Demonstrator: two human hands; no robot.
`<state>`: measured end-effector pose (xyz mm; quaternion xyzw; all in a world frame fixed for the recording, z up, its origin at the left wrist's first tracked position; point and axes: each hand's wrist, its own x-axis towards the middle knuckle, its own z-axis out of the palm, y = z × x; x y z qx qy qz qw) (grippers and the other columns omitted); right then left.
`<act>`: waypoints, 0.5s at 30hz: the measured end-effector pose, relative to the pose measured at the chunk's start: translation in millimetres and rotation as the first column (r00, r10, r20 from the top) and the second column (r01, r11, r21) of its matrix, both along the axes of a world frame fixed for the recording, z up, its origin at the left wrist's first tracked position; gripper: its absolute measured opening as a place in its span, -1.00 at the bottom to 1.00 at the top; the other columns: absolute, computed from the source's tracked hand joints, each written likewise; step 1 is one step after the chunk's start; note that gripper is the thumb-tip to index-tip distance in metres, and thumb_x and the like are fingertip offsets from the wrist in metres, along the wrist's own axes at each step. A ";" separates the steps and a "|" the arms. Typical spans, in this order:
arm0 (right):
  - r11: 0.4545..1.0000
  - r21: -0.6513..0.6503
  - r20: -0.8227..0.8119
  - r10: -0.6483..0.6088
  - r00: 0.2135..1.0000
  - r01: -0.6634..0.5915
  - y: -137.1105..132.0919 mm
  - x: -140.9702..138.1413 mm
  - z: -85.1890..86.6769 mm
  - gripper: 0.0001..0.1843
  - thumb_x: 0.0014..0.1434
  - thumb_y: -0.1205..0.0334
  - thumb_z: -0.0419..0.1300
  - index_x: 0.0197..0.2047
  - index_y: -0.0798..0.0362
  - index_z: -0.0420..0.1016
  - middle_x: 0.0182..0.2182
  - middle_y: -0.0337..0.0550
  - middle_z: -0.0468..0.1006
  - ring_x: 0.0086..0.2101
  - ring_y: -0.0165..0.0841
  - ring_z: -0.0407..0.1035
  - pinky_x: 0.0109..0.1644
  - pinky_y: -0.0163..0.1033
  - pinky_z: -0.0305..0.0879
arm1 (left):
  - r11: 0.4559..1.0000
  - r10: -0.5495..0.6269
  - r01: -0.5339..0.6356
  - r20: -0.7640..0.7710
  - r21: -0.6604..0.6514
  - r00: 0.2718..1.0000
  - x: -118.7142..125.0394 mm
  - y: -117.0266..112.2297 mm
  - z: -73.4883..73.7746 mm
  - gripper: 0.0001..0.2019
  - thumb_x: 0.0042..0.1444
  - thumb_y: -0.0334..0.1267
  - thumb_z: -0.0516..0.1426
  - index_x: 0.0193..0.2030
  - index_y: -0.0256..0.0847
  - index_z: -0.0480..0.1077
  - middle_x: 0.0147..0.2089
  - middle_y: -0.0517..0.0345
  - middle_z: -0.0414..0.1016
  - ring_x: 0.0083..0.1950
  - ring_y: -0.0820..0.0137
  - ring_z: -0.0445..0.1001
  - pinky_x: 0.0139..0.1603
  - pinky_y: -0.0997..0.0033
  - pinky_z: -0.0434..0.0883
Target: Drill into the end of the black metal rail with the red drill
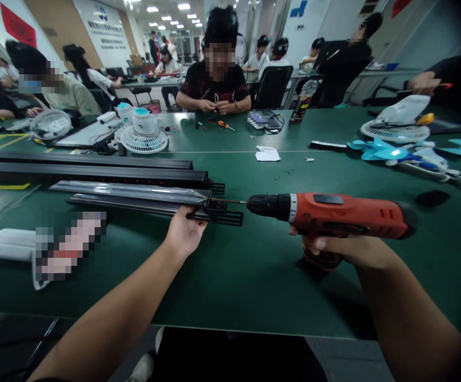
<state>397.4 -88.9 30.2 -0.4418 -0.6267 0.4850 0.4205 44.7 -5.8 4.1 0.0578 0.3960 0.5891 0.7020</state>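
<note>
My right hand (pixel 346 249) is closed round the grip of a red and black cordless drill (pixel 334 215) lying sideways, its bit pointing left into the black end bracket (pixel 222 211) of a long dark metal rail (pixel 135 199). My left hand (pixel 185 231) grips the near edge of that rail close to its right end. The rail lies flat on the green table (pixel 230 276), with its far end running off to the left.
Two more long black rails (pixel 91 167) lie behind. Small white fans (pixel 144 132) stand at the back left, blue fan blades (pixel 382 151) and a fan grille (pixel 390 130) at the right, and paper scraps (pixel 267 154) mid-table. A person sits opposite; others work around.
</note>
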 end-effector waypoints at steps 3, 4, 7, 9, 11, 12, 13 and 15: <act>1.000 0.003 -0.017 0.025 1.000 -0.025 1.0 0.1 1.1 -0.61 0.19 -0.06 0.68 -0.02 -0.01 0.92 -0.48 -0.17 0.69 -0.46 -0.28 0.60 -0.37 -0.23 0.69 | 1.000 -0.009 0.009 -0.011 0.010 1.000 -0.9 0.9 -2.4 -0.84 0.21 -0.47 0.22 -0.14 -0.16 0.55 -0.17 0.05 0.67 -0.17 0.31 0.61 -0.03 0.31 0.56; 0.999 0.007 -0.020 0.039 0.999 -0.039 1.3 0.4 1.3 -0.62 0.21 -0.05 0.67 -0.01 -0.02 0.92 -0.49 -0.18 0.69 -0.47 -0.29 0.59 -0.39 -0.24 0.68 | 1.000 -0.014 0.015 -0.014 0.016 1.000 -1.4 1.3 -3.5 -0.83 0.20 -0.47 0.22 -0.12 -0.16 0.55 -0.17 0.05 0.67 -0.16 0.31 0.62 -0.02 0.30 0.57; 0.997 0.022 -0.005 0.071 0.997 -0.070 2.0 1.7 1.7 -0.66 0.26 -0.02 0.65 0.01 -0.03 0.92 -0.48 -0.18 0.69 -0.49 -0.31 0.55 -0.39 -0.25 0.68 | 0.999 -0.029 0.030 -0.027 0.031 0.999 -3.4 2.5 -7.4 -0.81 0.19 -0.46 0.22 -0.10 -0.15 0.55 -0.15 0.06 0.68 -0.14 0.30 0.63 -0.01 0.28 0.58; 0.996 0.034 0.012 0.078 0.997 -0.079 2.1 2.0 2.3 -0.67 0.29 -0.02 0.63 0.03 -0.04 0.92 -0.47 -0.17 0.69 -0.49 -0.31 0.55 -0.39 -0.24 0.67 | 0.998 -0.040 0.042 -0.037 0.045 0.998 -5.3 3.6 -10.6 -0.79 0.18 -0.45 0.23 -0.08 -0.14 0.55 -0.15 0.06 0.67 -0.14 0.30 0.63 -0.01 0.27 0.58; 0.996 0.043 0.026 0.080 0.996 -0.081 2.3 1.6 3.7 -0.66 0.30 -0.02 0.61 0.05 -0.04 0.92 -0.48 -0.19 0.66 -0.48 -0.30 0.54 -0.39 -0.23 0.66 | 0.996 -0.052 0.055 -0.041 0.064 0.998 -7.3 4.8 -13.7 -0.77 0.16 -0.45 0.24 -0.06 -0.14 0.54 -0.15 0.07 0.67 -0.13 0.29 0.63 0.01 0.25 0.59; 0.995 0.044 0.032 0.086 0.996 -0.087 2.4 1.1 4.8 -0.66 0.31 -0.01 0.61 0.07 -0.04 0.91 -0.48 -0.20 0.65 -0.48 -0.30 0.53 -0.40 -0.23 0.65 | 0.996 -0.058 0.061 -0.041 0.070 0.997 -8.1 5.3 -15.0 -0.76 0.16 -0.45 0.24 -0.04 -0.14 0.54 -0.14 0.07 0.67 -0.13 0.28 0.63 0.01 0.24 0.59; 0.994 0.040 0.038 0.096 0.995 -0.098 2.5 0.7 5.8 -0.66 0.31 0.00 0.60 0.08 -0.03 0.90 -0.48 -0.21 0.63 -0.49 -0.31 0.51 -0.40 -0.23 0.64 | 0.995 -0.063 0.065 -0.041 0.073 0.997 -8.6 5.7 -15.8 -0.75 0.16 -0.44 0.24 -0.03 -0.14 0.54 -0.14 0.07 0.67 -0.13 0.28 0.64 0.01 0.24 0.58; 0.993 0.026 0.047 0.117 0.992 -0.118 2.6 0.1 7.3 -0.66 0.32 0.01 0.59 0.09 -0.03 0.88 -0.48 -0.22 0.62 -0.50 -0.32 0.48 -0.41 -0.23 0.64 | 0.995 -0.065 0.068 -0.046 0.071 0.997 -8.7 5.8 -16.0 -0.74 0.17 -0.44 0.24 -0.02 -0.13 0.55 -0.13 0.07 0.67 -0.14 0.28 0.64 -0.01 0.24 0.58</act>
